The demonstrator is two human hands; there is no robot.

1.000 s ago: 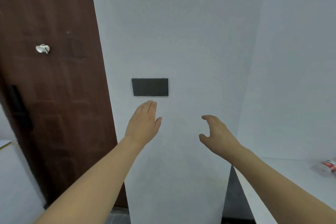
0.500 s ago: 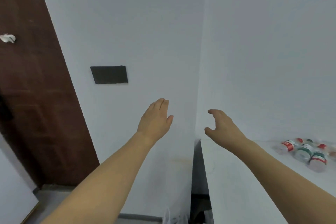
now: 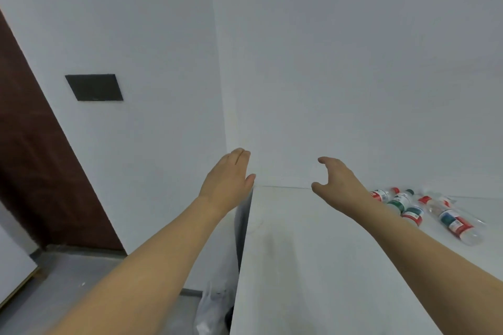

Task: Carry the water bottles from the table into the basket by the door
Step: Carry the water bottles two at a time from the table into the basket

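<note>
Several clear water bottles [image 3: 405,202] with red and green labels lie on their sides at the back right of the white table [image 3: 313,253]; one long bottle [image 3: 453,221] lies furthest right. My right hand [image 3: 336,178] hovers above the table's back edge, left of the bottles, fingers curled apart and holding nothing. My left hand [image 3: 228,181] is raised flat over the table's left corner, empty. No basket shows in this view.
A dark brown door [image 3: 35,160] stands at the left, with a black wall plate [image 3: 94,87] beside it. White walls meet in a corner behind the table. A clear plastic bag [image 3: 212,304] sits on the grey floor by the table's left side.
My view has swung right, away from the door and toward the table. The table top and bottles now fill the right side. Both hands stay raised and empty.
</note>
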